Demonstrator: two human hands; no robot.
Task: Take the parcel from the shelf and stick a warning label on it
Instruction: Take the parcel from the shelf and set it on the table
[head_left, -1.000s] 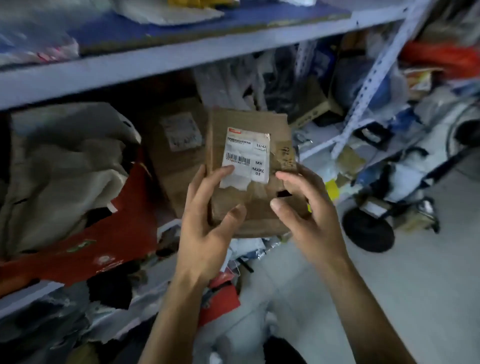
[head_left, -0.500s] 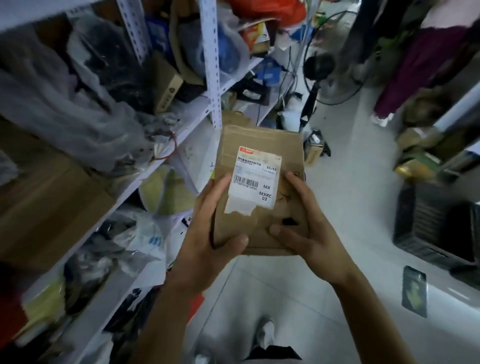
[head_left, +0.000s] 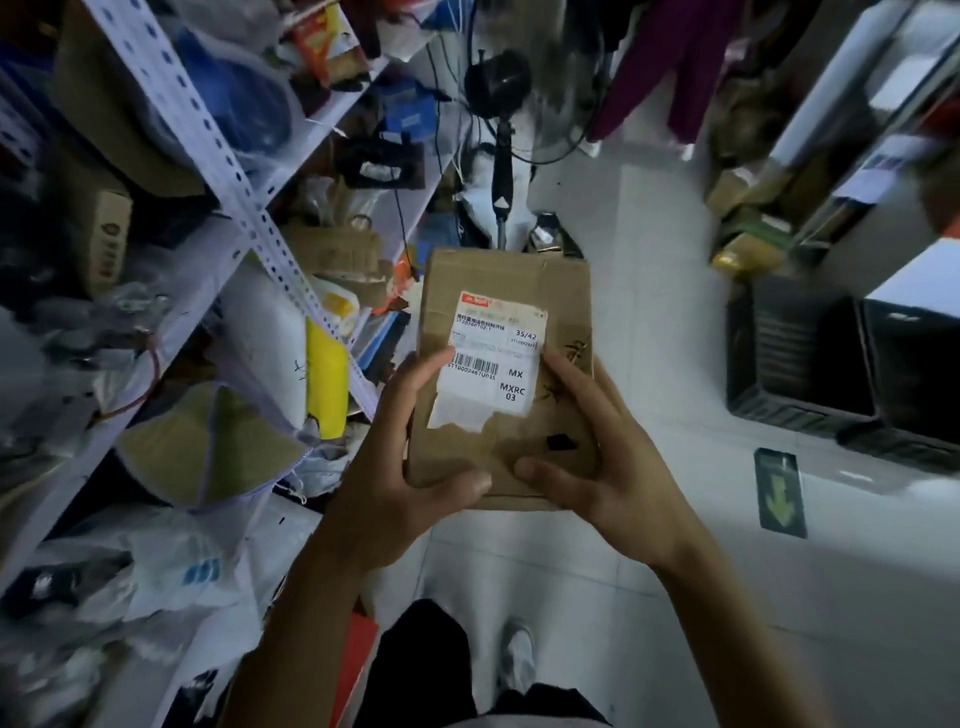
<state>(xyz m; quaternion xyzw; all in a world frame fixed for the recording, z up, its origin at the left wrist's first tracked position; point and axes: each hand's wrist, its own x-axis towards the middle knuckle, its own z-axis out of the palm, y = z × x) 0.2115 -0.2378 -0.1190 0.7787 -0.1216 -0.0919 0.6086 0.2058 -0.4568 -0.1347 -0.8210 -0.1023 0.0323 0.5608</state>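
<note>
Cardboard parcel (head_left: 506, 364) upright between left hand (head_left: 400, 488) and right hand (head_left: 605, 457), long axis pointing away, fingers spread, thumbs pressing its near edge.

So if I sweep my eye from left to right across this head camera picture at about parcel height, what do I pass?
Metal shelf stuffed with bags → yellow packet → left hand → cardboard parcel with its white shipping label → right hand → black crate on the floor.
</note>
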